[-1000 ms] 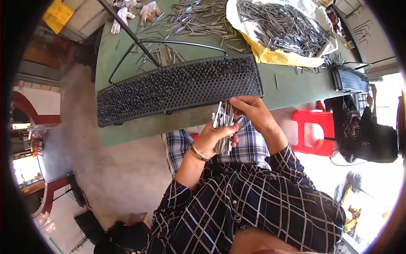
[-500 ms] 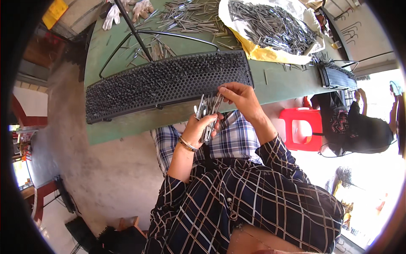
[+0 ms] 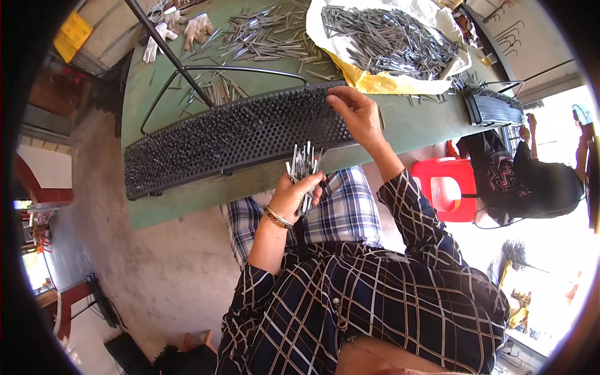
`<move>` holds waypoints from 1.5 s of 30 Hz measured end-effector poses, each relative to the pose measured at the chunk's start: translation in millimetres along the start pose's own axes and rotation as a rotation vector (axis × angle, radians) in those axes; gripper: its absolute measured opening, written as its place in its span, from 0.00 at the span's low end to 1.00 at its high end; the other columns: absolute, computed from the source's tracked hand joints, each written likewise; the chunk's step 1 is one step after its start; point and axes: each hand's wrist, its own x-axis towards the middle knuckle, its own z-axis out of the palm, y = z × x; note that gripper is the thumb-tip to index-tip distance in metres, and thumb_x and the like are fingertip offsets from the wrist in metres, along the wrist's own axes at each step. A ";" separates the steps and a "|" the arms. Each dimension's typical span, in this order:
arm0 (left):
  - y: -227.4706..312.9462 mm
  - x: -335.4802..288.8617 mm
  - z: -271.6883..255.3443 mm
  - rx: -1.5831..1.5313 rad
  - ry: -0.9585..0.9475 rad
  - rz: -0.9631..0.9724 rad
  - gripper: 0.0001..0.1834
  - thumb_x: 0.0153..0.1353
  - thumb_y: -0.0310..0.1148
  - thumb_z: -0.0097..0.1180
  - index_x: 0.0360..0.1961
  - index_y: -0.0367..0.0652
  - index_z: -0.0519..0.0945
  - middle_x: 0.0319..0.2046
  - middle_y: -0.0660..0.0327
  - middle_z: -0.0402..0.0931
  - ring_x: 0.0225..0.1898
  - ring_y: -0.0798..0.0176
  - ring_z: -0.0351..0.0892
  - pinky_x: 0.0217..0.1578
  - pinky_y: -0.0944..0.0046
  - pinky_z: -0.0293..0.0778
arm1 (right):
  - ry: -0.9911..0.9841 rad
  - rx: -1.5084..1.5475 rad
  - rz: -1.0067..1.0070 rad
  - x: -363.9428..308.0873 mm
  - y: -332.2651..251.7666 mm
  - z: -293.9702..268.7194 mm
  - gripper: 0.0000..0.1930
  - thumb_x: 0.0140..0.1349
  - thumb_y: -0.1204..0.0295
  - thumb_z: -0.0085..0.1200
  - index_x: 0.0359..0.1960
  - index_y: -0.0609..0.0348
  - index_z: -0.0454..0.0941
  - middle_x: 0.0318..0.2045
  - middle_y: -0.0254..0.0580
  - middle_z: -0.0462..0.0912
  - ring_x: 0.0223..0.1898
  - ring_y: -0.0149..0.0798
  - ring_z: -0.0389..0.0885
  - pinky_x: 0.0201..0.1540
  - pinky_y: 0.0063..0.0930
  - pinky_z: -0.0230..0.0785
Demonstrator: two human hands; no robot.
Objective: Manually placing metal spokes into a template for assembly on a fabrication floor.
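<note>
A bundle of thin metal strips (image 3: 304,164) stands upright in my left hand (image 3: 292,195), whose fingers and thumb are wrapped round it, just off the table's near edge. In front of me a long black perforated rack (image 3: 312,128) rests tilted on the green table. Dark pieces stick up thickly from the holes on its left and middle, while open holes show toward the right. My right hand (image 3: 359,115) is at the rack's right end, thumb and fingers pinched together over its far edge. Whatever small piece they hold, if any, cannot be made out.
Loose strips (image 3: 269,34) lie across the green table (image 3: 140,106) behind the rack. A white and yellow sack (image 3: 369,84) heaped with strips stands back right, gloves (image 3: 199,28) back left. A red stool (image 3: 422,178) and a person in black (image 3: 537,181) are at right.
My right hand has moved from the top of the bundle up to the rack's far right edge. The left hand keeps the bundle in nearly the same place. The view has shifted slightly.
</note>
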 end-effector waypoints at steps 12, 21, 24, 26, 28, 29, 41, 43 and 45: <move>9.1 -1.3 -9.8 -0.046 -0.010 -0.026 0.23 0.60 0.34 0.57 0.54 0.40 0.68 0.29 0.63 0.74 0.21 0.72 0.73 0.16 0.71 0.68 | -0.217 -0.290 -0.270 16.8 -3.9 -7.0 0.10 0.58 0.73 0.58 0.41 0.60 0.79 0.31 0.38 0.80 0.27 0.30 0.76 0.33 0.24 0.69; 11.5 -4.4 -10.6 -0.078 -0.057 -0.037 0.24 0.60 0.32 0.56 0.57 0.39 0.66 0.28 0.62 0.73 0.21 0.71 0.73 0.18 0.69 0.70 | -0.321 -0.237 -0.073 21.2 -19.4 -14.2 0.10 0.58 0.73 0.56 0.41 0.63 0.78 0.31 0.42 0.80 0.28 0.31 0.78 0.34 0.24 0.70; 10.0 -3.2 -11.1 -0.072 -0.061 -0.030 0.24 0.60 0.32 0.56 0.56 0.38 0.67 0.28 0.62 0.73 0.21 0.71 0.73 0.18 0.68 0.70 | -0.338 -0.323 -0.177 25.9 -15.8 -15.9 0.10 0.58 0.73 0.57 0.40 0.62 0.78 0.31 0.42 0.80 0.28 0.33 0.78 0.33 0.25 0.71; 10.8 -2.9 -9.8 -0.067 -0.057 -0.024 0.23 0.60 0.32 0.56 0.56 0.38 0.67 0.28 0.62 0.73 0.21 0.71 0.73 0.18 0.68 0.70 | -0.343 -0.325 -0.319 27.6 -13.0 -15.1 0.09 0.58 0.72 0.57 0.40 0.61 0.78 0.31 0.42 0.80 0.29 0.34 0.78 0.33 0.26 0.71; 12.3 -3.7 -8.4 -0.075 -0.047 -0.038 0.22 0.60 0.32 0.56 0.55 0.38 0.68 0.28 0.62 0.73 0.21 0.70 0.73 0.17 0.68 0.70 | -0.351 -0.317 -0.313 29.4 -11.5 -15.7 0.09 0.58 0.72 0.57 0.39 0.61 0.78 0.32 0.41 0.79 0.29 0.33 0.77 0.33 0.26 0.70; 12.1 -3.8 -8.6 -0.076 -0.046 -0.038 0.22 0.60 0.32 0.56 0.55 0.38 0.68 0.28 0.62 0.73 0.21 0.70 0.73 0.17 0.68 0.70 | -0.360 -0.310 -0.308 29.8 -11.2 -15.7 0.09 0.58 0.71 0.57 0.39 0.60 0.78 0.32 0.40 0.79 0.30 0.33 0.77 0.33 0.26 0.70; 11.9 -5.0 -10.1 -0.044 -0.048 -0.038 0.20 0.61 0.32 0.54 0.54 0.39 0.69 0.28 0.61 0.74 0.22 0.70 0.73 0.18 0.69 0.69 | -0.291 -0.251 -0.236 22.9 -2.8 -11.8 0.09 0.58 0.71 0.58 0.38 0.59 0.79 0.30 0.37 0.78 0.26 0.31 0.74 0.31 0.23 0.68; 11.2 -5.2 -9.4 -0.023 -0.054 -0.027 0.22 0.61 0.31 0.54 0.56 0.39 0.69 0.28 0.61 0.74 0.21 0.70 0.73 0.18 0.69 0.69 | -0.307 -0.262 -0.208 24.0 -2.3 -12.8 0.08 0.58 0.71 0.58 0.39 0.59 0.79 0.31 0.35 0.79 0.27 0.28 0.73 0.33 0.22 0.68; 10.8 -5.9 -9.9 -0.025 -0.050 -0.024 0.20 0.61 0.31 0.54 0.54 0.39 0.69 0.28 0.61 0.74 0.21 0.70 0.73 0.17 0.69 0.69 | -0.325 -0.271 -0.181 24.0 -1.3 -12.0 0.08 0.59 0.72 0.58 0.39 0.59 0.79 0.33 0.33 0.79 0.29 0.25 0.72 0.35 0.20 0.67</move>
